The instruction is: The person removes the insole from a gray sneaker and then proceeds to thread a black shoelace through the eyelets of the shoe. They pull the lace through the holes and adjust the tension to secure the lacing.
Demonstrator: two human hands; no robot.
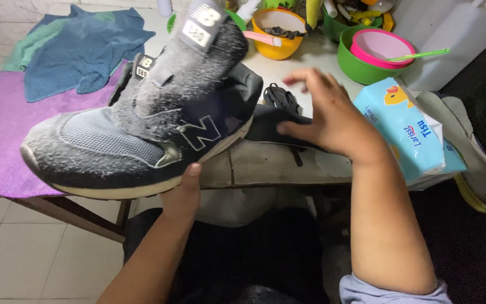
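The left hand (184, 191) holds the grey shoe (142, 124) from below, fingers clamped on its sole, toe pointing left above the table (265, 166), while the right hand (327, 115) hovers just beside its heel, fingers apart.

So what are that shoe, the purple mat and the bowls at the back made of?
The shoe, held from below by the left hand, looks like dark fuzzy suede with a woven mesh toe panel and a pale, smooth rubbery sole. The purple mat seems a soft, matte napped cloth. The yellow bowl and green bowl look like glossy moulded plastic, judging by their bright, even colour.
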